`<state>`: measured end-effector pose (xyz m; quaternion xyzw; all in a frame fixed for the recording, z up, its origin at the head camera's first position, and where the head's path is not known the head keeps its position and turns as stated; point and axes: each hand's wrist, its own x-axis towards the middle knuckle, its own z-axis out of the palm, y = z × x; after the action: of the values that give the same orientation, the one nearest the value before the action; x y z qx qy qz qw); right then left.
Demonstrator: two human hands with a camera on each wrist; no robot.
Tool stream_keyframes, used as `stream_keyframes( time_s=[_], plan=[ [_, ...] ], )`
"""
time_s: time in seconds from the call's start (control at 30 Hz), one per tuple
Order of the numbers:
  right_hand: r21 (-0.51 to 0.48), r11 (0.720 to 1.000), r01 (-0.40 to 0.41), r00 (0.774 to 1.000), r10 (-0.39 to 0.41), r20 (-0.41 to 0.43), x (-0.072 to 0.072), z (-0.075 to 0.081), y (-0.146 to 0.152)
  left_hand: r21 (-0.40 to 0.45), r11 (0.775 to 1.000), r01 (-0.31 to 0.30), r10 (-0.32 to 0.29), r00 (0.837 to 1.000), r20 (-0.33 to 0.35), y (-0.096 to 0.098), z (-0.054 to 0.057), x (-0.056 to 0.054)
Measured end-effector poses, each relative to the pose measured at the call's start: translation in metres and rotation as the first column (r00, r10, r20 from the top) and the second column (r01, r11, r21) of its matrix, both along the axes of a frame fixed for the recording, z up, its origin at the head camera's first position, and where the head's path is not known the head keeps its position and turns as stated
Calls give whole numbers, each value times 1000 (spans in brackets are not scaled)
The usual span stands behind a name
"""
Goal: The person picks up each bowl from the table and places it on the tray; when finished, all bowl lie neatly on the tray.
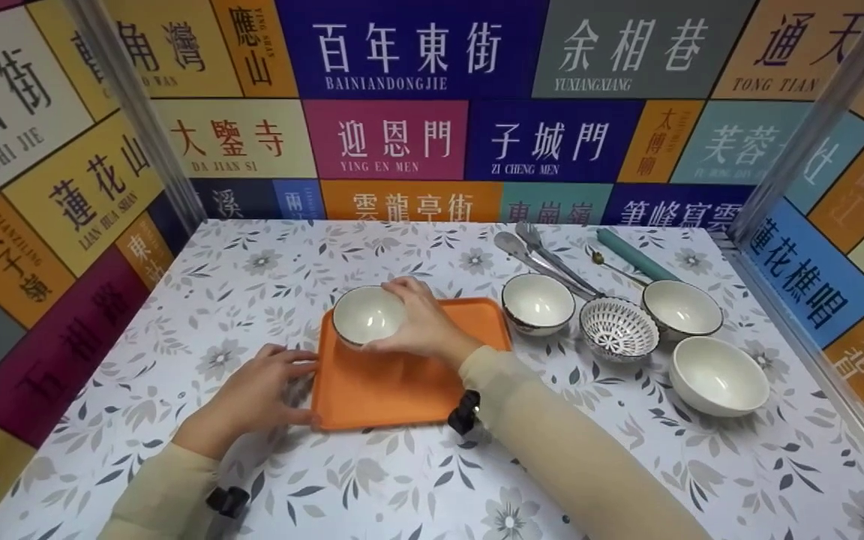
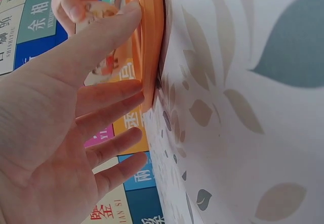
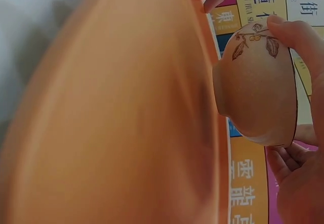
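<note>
A white bowl with a dark rim is over the back left part of an orange tray. My right hand grips this bowl at its rim, thumb on the near side and fingers on the far side. Brown leaves decorate its outer wall in the right wrist view. Whether its foot touches the tray, I cannot tell. Along the tray's left edge lies my left hand, fingers extended; in the left wrist view its thumb and fingertips meet the tray rim.
Right of the tray stand a dark-rimmed bowl, a black-patterned bowl, another dark-rimmed bowl and a plain white bowl. Behind them lie metal cutlery, a small gold-coloured spoon and a green stick-like object.
</note>
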<state>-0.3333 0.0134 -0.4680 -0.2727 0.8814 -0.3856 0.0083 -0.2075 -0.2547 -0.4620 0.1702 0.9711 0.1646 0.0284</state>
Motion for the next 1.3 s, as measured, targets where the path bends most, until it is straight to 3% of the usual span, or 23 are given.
stream_keyframes(
  time_s=[0.3, 0.67, 0.9, 1.1, 1.3],
  plan=[
    [-33, 999, 7, 1000, -7, 9, -12, -4, -19, 12, 1000, -7, 7, 1000, 6, 1, 0, -1],
    [-50, 999, 5, 998, -3, 58, -15, -13, -30, 22, 1000, 11, -11, 1000, -12, 5, -4, 0],
    [33, 998, -53, 999, 53, 9, -16, -11, -31, -20, 1000, 15, -16, 999, -32, 4, -1, 1],
    [77, 993, -86, 996, 84, 31, -14, -9, -21, -41, 999, 0, 0, 1000, 1, 5, 1, -3],
    [123, 988, -93, 995, 90, 33, -9, -2, -8, -53, 999, -9, 8, 1000, -10, 2, 3, -2]
  ],
)
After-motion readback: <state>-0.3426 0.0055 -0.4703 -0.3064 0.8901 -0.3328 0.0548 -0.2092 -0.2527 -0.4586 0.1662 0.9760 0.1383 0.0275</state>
